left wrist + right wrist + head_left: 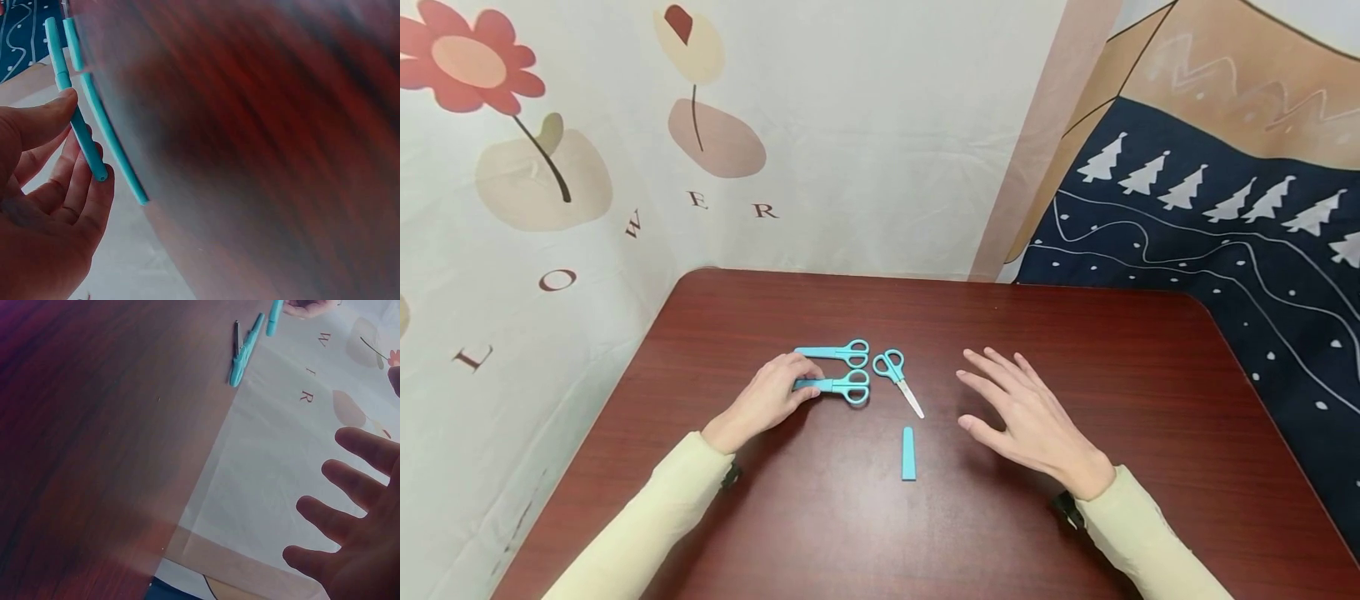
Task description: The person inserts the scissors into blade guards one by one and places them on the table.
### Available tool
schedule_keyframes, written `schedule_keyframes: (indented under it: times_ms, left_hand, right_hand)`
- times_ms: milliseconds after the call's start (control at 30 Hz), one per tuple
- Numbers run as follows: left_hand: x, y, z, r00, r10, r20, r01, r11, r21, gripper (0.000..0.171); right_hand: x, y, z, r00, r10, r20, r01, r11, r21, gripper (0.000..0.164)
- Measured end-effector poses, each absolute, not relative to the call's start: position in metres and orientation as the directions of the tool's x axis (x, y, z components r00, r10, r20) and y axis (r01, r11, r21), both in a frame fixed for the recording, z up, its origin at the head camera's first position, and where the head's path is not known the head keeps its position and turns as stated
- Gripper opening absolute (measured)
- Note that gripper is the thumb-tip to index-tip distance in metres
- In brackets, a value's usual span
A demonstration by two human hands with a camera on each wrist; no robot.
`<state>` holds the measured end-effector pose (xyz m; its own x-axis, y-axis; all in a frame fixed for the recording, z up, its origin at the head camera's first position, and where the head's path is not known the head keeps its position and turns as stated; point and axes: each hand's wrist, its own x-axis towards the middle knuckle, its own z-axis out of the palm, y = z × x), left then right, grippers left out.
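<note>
Pale sleeves (647, 504) fill my head view's foreground; left hand (767, 396) pinches sheathed scissors (833, 386), roughly parallel to the surface's (1075, 333) far edge. Left wrist: I see them edge-on. Right wrist: right hand (369, 550) spread, empty, farther off toward the right edge.

Left sleeve (647, 508) and right sleeve (1150, 533) are pale yellow-green, long, lightly creased. Small dark fittings (1067, 509) show at both wrists. Left hand (766, 396) and right hand (1032, 421) are bare.
</note>
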<state>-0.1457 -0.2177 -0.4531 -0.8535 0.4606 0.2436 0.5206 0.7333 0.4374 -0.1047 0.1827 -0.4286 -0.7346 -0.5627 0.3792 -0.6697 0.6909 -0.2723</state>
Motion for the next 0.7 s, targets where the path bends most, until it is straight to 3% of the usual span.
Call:
schedule_keyframes:
  times_ms: [700]
  left_hand:
    - [-0.158,-0.221,-0.455,-0.872,0.47,0.141,0.481,0.764,0.431,0.015]
  right_hand:
    - [-0.105,0.182,-0.429,-0.735,-0.562,0.38,-0.669,0.692,-0.27,0.058]
